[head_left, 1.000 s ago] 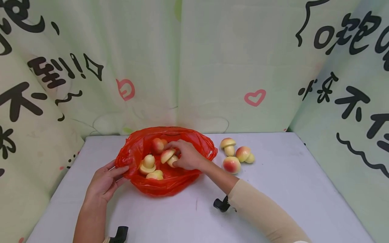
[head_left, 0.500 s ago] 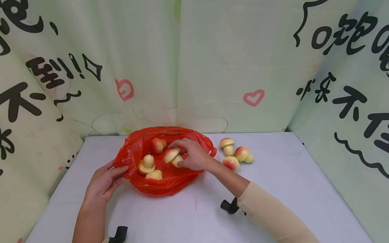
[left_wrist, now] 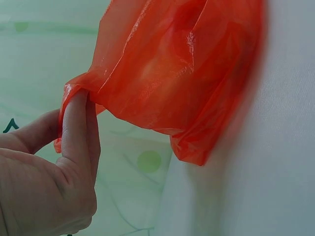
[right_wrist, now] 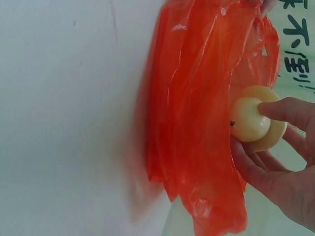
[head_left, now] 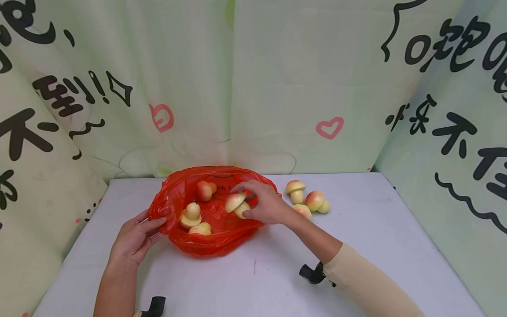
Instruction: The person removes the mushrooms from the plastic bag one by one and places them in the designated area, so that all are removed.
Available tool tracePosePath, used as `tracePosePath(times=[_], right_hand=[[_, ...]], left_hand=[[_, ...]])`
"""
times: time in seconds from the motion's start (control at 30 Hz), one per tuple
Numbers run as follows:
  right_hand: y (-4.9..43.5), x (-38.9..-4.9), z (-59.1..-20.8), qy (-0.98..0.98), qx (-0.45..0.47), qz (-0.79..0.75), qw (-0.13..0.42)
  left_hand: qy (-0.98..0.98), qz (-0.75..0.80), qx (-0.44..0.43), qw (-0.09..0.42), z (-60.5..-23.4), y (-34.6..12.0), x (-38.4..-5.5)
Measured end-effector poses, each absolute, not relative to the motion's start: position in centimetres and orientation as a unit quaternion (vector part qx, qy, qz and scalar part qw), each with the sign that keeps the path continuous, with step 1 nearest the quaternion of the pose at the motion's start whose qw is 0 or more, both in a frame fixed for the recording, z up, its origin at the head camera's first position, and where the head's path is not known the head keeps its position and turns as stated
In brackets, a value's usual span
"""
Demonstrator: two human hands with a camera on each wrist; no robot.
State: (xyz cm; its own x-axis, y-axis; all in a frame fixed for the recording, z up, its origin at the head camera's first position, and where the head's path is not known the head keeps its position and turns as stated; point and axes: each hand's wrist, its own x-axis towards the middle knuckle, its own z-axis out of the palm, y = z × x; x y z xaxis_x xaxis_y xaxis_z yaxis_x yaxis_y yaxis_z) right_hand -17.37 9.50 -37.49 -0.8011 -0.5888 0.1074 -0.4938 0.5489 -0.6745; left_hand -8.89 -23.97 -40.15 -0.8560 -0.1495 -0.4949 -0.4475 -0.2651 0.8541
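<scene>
A red plastic bag (head_left: 222, 242) sits on the table with its mouth spread. My left hand (head_left: 132, 237) pinches its left rim between thumb and fingers, the film folded over the fingertips in the left wrist view. My right hand (head_left: 263, 202) grips a toy mushroom (head_left: 236, 203) by its stem at the bag's right side. In the right wrist view the thumb presses the pale stem end (right_wrist: 248, 120), with fingers around the cap. Inside the bag lie a reddish mushroom (head_left: 203, 190), an upturned one (head_left: 192, 215) and a yellowish one (head_left: 200, 229).
Just right of the bag stand a yellow-capped mushroom (head_left: 295, 190), a red-and-yellow one (head_left: 317, 201) and another (head_left: 303, 211) partly hidden by my right forearm. The white table (head_left: 222, 286) ends at a pale green curtain (head_left: 269, 88) behind and at both sides.
My right hand has moved to the right with the mushroom, from the bag's middle toward its right rim. The left hand keeps its hold on the bag.
</scene>
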Motion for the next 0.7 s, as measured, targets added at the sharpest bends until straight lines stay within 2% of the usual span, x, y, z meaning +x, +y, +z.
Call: tracePosePath(times=[0.27, 0.7], right_hand=[[11.7, -17.0, -37.2, 0.873, -0.286, -0.388, 0.071], [16.1, -15.9, -35.6, 0.869, -0.243, -0.428, 0.049]], left_hand=[[0.600, 0.754, -0.246, 0.100, -40.2, -24.0, -9.0], [0.592, 0.757, -0.255, 0.102, -40.5, -24.1, -9.1]])
